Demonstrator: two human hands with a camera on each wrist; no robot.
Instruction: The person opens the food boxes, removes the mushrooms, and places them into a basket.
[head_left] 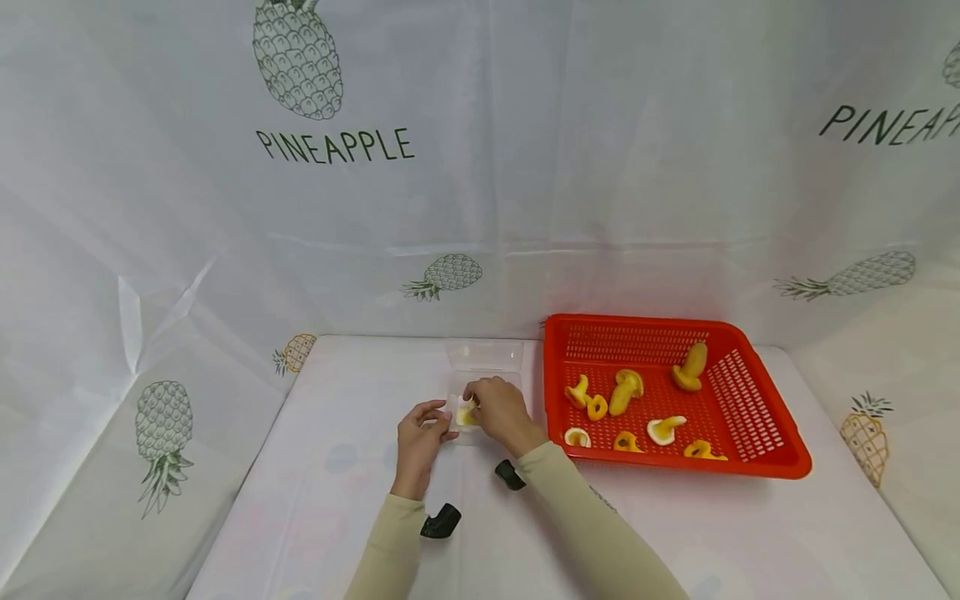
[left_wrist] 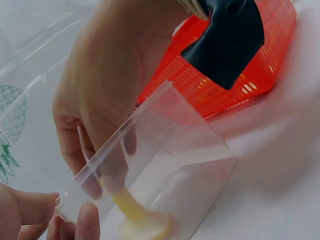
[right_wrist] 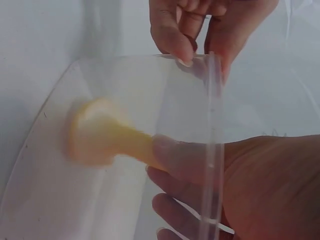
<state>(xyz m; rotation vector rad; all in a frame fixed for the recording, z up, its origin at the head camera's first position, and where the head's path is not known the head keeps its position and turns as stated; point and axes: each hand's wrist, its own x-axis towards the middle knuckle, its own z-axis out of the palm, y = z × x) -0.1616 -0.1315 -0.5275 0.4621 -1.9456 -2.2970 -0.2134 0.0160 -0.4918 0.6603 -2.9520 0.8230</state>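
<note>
A yellow mushroom (right_wrist: 95, 132) with a pale cap is inside a clear plastic box (right_wrist: 135, 82), its cap turned toward the box's bottom. My right hand (head_left: 498, 408) reaches in over the rim and pinches the stem between thumb and fingers. At the box's edge my left hand (head_left: 422, 437) grips the wall with thumb and fingertips, as the left wrist view also shows. The box appears tilted in both wrist views. Behind it in the head view, its clear lid (head_left: 485, 356) stands raised at the back of the table.
To the right sits a red perforated basket (head_left: 675, 463) holding several yellow mushrooms (head_left: 626, 392). Black curved pieces (head_left: 441, 522) are at both wrists. A white sheet (head_left: 525, 183) printed with pineapples hangs behind the white-covered table (head_left: 315, 492).
</note>
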